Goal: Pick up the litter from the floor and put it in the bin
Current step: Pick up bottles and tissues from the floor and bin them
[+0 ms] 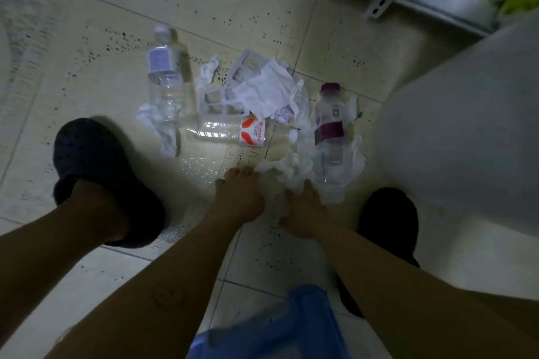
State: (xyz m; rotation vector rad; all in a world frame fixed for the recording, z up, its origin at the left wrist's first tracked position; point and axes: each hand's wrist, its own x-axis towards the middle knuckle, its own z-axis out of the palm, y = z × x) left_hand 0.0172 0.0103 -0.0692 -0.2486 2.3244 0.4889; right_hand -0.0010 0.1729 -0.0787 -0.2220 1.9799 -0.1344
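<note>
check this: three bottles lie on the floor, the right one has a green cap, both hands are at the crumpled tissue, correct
The cap on the right bottle is dark purple, not green; the head view shows it. The rest stands: three bottles on the floor, left hand and right hand at the crumpled tissue.

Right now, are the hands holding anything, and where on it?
The left hand and right hand touch the crumpled white tissue at its near edge; whether either grips it cannot be told.
</note>
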